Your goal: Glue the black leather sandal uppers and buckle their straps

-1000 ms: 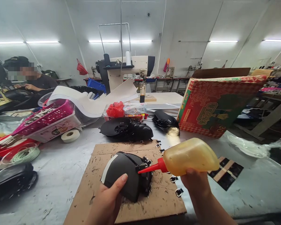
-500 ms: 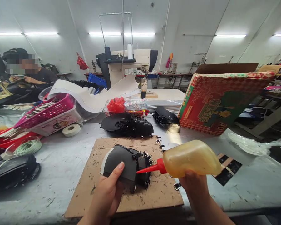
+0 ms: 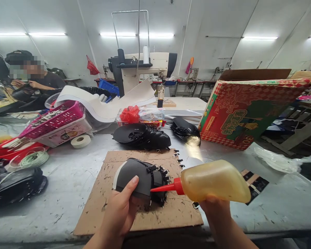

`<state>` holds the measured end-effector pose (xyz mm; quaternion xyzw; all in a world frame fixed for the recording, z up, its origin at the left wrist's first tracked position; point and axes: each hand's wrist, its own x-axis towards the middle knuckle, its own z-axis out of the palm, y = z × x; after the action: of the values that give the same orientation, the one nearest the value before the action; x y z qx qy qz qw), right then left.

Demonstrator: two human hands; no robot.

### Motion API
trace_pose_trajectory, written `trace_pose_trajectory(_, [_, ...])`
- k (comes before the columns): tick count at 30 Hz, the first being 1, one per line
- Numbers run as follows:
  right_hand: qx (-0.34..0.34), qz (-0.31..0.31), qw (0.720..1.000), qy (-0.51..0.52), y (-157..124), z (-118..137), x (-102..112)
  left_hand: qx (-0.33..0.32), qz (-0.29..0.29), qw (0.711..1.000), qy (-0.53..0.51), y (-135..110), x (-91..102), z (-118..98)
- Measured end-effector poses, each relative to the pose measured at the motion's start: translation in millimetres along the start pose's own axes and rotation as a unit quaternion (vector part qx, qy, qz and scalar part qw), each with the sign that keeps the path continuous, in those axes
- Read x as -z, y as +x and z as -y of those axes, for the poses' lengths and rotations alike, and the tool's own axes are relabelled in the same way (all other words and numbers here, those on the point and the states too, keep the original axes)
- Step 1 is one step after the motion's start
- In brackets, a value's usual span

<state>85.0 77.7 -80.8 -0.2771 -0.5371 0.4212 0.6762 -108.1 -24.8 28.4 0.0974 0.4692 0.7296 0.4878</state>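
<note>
Your left hand [image 3: 123, 207] grips the black buckled piece [image 3: 137, 178], thumb flat on its smooth upper face and the other fingers tucked beneath. Your right hand [image 3: 215, 209] is wrapped around the underside of a squeeze bottle [image 3: 215, 181] of yellowish liquid, tipped on its side so that its red nozzle [image 3: 168, 187] points left. The nozzle's tip is at the right edge of the piece's smooth face; you cannot tell whether it touches.

The piece is over the middle of the cardboard sheet [image 3: 181, 216], its metal buckles facing the sheet's right side. Small strap buckles [image 3: 180, 161] line that right edge. The sheet lies on the grey tabletop [image 3: 59, 211].

Just beyond the cardboard sheet you have a black stack [image 3: 140, 135], with a second black bundle [image 3: 184, 128] beyond its far right corner. Farther to the right of the sheet stands a red printed box [image 3: 238, 117]. Left of the sheet are a roll of white tape [image 3: 81, 141], a pink basket [image 3: 53, 121] and another dark pile [image 3: 18, 186]. Well beyond the sheet stands a sewing machine [image 3: 145, 69]; far to its left sits a co-worker [image 3: 52, 81].
</note>
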Motion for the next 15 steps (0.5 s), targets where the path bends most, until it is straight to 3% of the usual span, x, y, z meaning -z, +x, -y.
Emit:
trace_pose_trajectory(2, [0.051,-0.006,0.998,-0.031,4.4,2.1,0.2,0.003,0.000,1.000,0.004,0.2,-0.6,0.1])
trace_pose_trajectory(5, [0.103,0.036,0.992,-0.059,8.6,8.4,-1.1,0.000,0.004,1.000,0.002,-0.1,-2.2,-0.2])
trace_pose_trajectory(12, [0.099,0.130,0.986,-0.016,4.1,34.8,-13.8,0.000,0.021,1.000,0.008,4.1,1.6,-0.2])
trace_pose_trajectory(15, [0.090,0.159,0.983,0.015,0.4,42.8,-19.7,-0.015,0.075,0.997,-0.033,10.6,2.8,-5.1])
